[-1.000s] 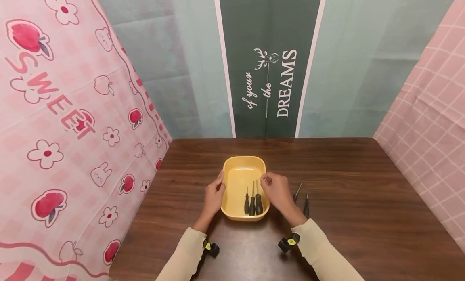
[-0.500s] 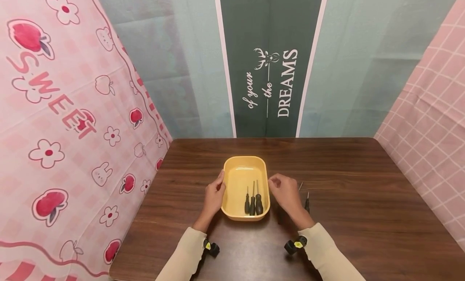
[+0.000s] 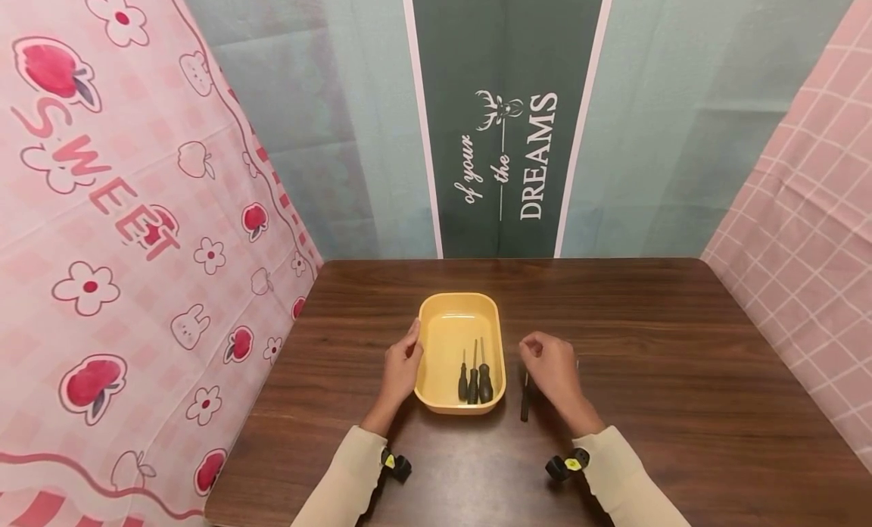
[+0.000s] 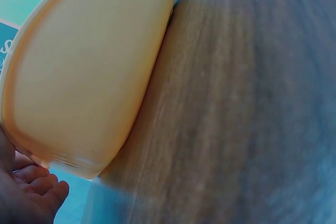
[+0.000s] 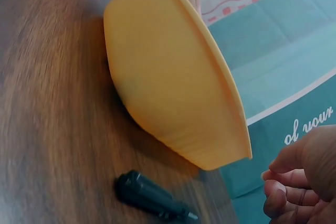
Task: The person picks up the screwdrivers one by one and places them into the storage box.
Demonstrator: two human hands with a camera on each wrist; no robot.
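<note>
My left hand point(image 3: 402, 364) grips the left side of a yellow plastic tray point(image 3: 443, 338), thumb at the rim and fingers on the outer wall. Inside lie three black-handled screwdrivers point(image 3: 473, 383), side by side at the near right, shafts pointing away. My right hand point(image 3: 555, 368) hovers right of the tray, its fingers loosely curled and holding nothing in the right wrist view. Another black screwdriver point(image 3: 524, 406) lies on the table between tray and right hand; its dark handle point(image 5: 147, 195) shows in the right wrist view. A thin metal tip point(image 3: 577, 363) pokes out behind the right hand.
A dark wood-grain table point(image 3: 647, 322) carries everything. Behind it hangs a green-and-teal cloth point(image 3: 504, 232) with lettering; a pink printed cloth point(image 3: 225, 300) borders the left side and a pink checked one point(image 3: 804, 285) the right.
My right hand has drawn back rightward from over the tray's right rim, uncovering a screwdriver beside the tray and covering most of those farther right. Left hand and tray stay put.
</note>
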